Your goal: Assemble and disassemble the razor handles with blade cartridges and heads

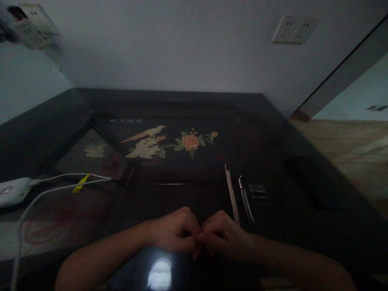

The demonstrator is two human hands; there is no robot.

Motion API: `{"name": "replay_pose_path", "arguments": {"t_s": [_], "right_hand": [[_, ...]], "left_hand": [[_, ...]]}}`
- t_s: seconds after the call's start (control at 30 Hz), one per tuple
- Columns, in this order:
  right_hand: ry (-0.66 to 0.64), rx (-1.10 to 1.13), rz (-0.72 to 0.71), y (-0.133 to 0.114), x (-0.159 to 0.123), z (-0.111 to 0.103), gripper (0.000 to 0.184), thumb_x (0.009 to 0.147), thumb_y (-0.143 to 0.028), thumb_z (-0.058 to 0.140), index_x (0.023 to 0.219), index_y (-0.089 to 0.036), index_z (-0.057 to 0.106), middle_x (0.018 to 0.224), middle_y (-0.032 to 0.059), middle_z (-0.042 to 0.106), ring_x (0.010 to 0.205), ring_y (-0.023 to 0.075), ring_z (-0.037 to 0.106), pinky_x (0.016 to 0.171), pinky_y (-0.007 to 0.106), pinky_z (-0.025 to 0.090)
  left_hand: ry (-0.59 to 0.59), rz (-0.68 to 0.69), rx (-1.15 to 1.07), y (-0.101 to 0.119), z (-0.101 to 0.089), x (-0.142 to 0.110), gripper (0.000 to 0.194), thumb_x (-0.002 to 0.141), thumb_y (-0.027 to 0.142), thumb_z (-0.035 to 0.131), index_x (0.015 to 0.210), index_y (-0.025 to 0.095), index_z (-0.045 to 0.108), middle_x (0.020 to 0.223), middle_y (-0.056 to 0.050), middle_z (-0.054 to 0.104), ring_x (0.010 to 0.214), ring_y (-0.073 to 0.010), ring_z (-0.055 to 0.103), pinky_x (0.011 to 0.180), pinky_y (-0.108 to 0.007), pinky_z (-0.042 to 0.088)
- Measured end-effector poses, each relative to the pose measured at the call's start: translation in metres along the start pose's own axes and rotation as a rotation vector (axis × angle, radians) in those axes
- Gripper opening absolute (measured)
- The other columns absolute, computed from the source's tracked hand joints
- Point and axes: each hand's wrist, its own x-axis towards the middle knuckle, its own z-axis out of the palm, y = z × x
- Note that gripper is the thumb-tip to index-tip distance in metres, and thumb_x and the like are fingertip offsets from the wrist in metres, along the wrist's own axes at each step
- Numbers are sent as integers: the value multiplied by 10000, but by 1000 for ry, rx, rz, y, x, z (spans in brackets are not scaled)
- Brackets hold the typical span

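Note:
Both hands meet over the front of a glossy dark table [188, 194], fingertips touching. My left hand [177, 230] is closed, its thumb and curled fingers pressed together. Closed in the same way, my right hand [226, 236] faces it from the other side. Anything between the fingertips is too small or too hidden to make out. Just beyond my right hand lies a long, thin, pale flat strip [232, 194]. To its right are a slim dark tool with a shiny metal end [246, 200] and a small clear, shiny rectangular pack [258, 193].
A white device [15, 190] with a white cable [57, 186] and a yellow tie [81, 183] lies at the left. A dark flat rectangular object [315, 182] rests at the right. A bird-and-flower picture [190, 142] decorates the tabletop. Behind stands a wall [169, 48] with sockets [295, 29].

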Motion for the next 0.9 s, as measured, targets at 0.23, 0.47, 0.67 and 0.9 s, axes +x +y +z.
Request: {"name": "replay_pose_path", "arguments": {"t_s": [0.23,0.47,0.67,0.9], "right_hand": [[5,-20,9,-2,2,-1,624,961,-532,366,490,-152,520,456,-14,492,440,69,480,452,173,357],[-4,-10,8,-1,2,-1,625,956,-547,366,491,-156,513,454,-21,478,435,68,472,454,176,362],[17,-9,-12,0,2,-1,594,956,-509,405,489,-155,496,460,-27,461,437,63,460,446,172,338],[34,-21,-10,-1,3,0,593,956,-513,398,488,-162,488,461,-38,429,431,61,417,443,179,325]], "left_hand": [[1,13,-24,-4,0,-1,279,867,158,477,636,141,633,509,-26,629,472,-104,585,525,-181,436],[7,12,-39,-2,1,-1,343,903,202,435,628,139,630,484,-30,609,444,-108,567,512,-189,432],[27,-4,-37,-1,1,0,357,903,216,433,614,136,628,490,-35,611,450,-105,557,497,-188,417],[42,6,-37,-2,2,0,328,869,172,448,598,138,628,490,-31,606,449,-102,541,483,-187,395]]}}
